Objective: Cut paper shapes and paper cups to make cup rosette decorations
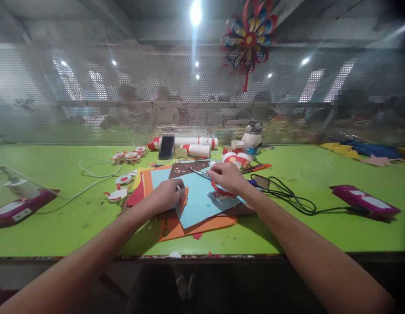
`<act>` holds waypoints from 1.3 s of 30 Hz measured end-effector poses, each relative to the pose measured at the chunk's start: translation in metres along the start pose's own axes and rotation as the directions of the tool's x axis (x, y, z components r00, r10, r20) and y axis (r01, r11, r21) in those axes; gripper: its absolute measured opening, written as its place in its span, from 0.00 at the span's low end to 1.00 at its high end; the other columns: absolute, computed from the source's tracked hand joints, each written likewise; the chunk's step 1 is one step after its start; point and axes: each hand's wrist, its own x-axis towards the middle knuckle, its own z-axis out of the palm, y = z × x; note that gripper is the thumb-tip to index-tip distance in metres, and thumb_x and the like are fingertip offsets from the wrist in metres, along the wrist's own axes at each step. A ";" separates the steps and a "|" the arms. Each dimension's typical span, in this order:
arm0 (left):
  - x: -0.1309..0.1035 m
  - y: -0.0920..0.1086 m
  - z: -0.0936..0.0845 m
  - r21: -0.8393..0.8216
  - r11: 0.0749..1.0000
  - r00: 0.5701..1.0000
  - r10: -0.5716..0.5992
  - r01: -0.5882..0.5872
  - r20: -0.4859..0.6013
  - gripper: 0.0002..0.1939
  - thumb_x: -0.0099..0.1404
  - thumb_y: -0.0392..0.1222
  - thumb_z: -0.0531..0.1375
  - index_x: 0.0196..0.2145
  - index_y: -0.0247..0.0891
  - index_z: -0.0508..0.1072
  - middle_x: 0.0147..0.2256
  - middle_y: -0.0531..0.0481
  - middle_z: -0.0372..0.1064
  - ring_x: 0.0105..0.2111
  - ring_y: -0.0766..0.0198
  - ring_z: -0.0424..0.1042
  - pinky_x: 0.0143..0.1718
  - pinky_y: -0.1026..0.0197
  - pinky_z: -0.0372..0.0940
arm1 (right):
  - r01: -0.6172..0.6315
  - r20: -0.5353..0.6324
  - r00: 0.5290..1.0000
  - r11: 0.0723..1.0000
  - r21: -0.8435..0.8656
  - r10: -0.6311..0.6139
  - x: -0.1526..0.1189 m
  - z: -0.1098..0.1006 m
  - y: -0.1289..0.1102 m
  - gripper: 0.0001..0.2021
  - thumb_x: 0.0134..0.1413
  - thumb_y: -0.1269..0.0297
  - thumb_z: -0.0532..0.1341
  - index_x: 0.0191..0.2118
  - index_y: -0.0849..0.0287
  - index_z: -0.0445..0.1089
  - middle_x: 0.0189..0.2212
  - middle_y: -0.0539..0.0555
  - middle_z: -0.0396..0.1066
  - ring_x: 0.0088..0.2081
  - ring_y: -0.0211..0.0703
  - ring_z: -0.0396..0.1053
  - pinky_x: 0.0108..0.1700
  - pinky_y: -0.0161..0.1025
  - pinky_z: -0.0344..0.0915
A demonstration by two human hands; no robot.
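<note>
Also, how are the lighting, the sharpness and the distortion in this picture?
Head view: the bright lamp overhead flares into a vertical streak; the perforated screen behind looks hazy, the blue paper clearer; soft shadows fall on the green table below the forearms, which look stretched towards the lower corners.

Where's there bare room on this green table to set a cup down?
Right: between the coiled black cable and yellow material. Left front: between the left purple power strip and left forearm. The middle is crowded: paper sheets, left hand, right hand, with cups and a bottle behind.
</note>
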 end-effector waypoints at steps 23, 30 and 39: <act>-0.012 -0.023 -0.006 0.130 0.977 0.972 0.143 -0.169 0.186 0.11 0.55 0.39 0.56 0.37 0.39 0.70 0.33 0.50 0.70 0.33 0.62 0.69 0.33 0.63 0.61 | 0.065 0.067 0.996 0.997 -0.052 -0.062 -0.004 0.008 -0.002 0.10 0.53 0.67 0.58 0.24 0.63 0.71 0.20 0.51 0.70 0.23 0.36 0.63 0.28 0.33 0.55; -0.008 -0.029 0.009 0.113 0.967 0.972 0.220 -0.229 0.087 0.07 0.54 0.37 0.57 0.33 0.38 0.70 0.32 0.50 0.70 0.32 0.63 0.69 0.32 0.64 0.62 | 0.065 0.069 0.996 0.997 -0.050 -0.062 -0.004 0.007 -0.001 0.11 0.54 0.66 0.58 0.24 0.63 0.71 0.19 0.51 0.69 0.23 0.35 0.62 0.27 0.33 0.54; -0.008 -0.021 0.012 0.142 0.960 0.970 0.235 -0.243 0.069 0.06 0.55 0.35 0.56 0.33 0.36 0.70 0.33 0.48 0.70 0.32 0.63 0.69 0.33 0.63 0.63 | 0.058 0.059 0.997 0.997 -0.049 -0.055 -0.003 0.009 0.004 0.11 0.54 0.66 0.57 0.23 0.63 0.71 0.19 0.50 0.67 0.23 0.35 0.61 0.27 0.33 0.54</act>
